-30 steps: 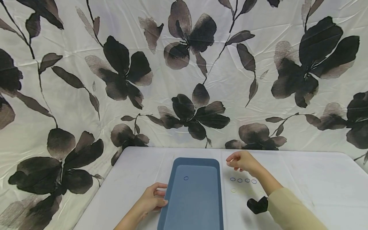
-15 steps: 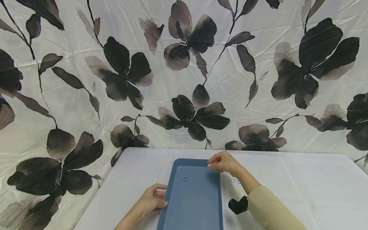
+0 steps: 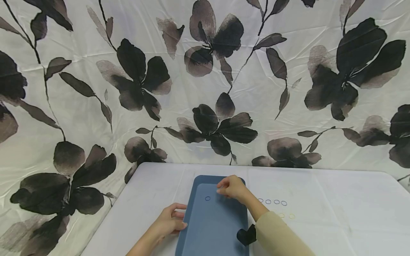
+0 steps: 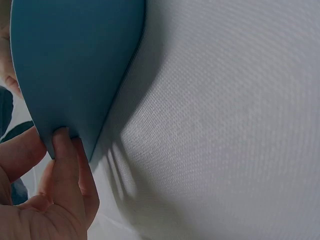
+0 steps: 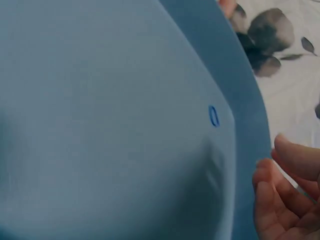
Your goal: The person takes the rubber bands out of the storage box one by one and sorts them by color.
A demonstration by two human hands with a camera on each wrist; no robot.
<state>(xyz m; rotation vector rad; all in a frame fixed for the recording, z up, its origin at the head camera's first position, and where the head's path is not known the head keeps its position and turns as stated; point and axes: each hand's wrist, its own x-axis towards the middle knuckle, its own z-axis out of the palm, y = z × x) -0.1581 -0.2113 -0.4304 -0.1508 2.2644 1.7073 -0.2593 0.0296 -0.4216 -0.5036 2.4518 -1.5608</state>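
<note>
My left hand [image 3: 168, 220] grips the left rim of a blue rectangular tray [image 3: 214, 227]; in the left wrist view, thumb and fingers pinch the tray edge from both sides. One small dark-blue ring [image 5: 210, 116] lies inside the tray near its far end. Above the far right part of the tray is my right hand [image 3: 234, 187], its fingers bent and thumb close to the index finger. I cannot tell whether something tiny sits between those fingertips.
Right of the tray, a row of several dark-blue rings [image 3: 277, 204] lies on the white table [image 3: 336, 199], with pale yellow rings [image 3: 289, 216] nearer me, partly covered by the sleeve. A black heart-shaped piece [image 3: 246, 236] sits at the right sleeve. Floral cloth [image 3: 179, 89] hangs behind.
My right hand has moved left from behind the row of rings, across the tray's right rim, to over the tray. The left hand and tray have stayed put.
</note>
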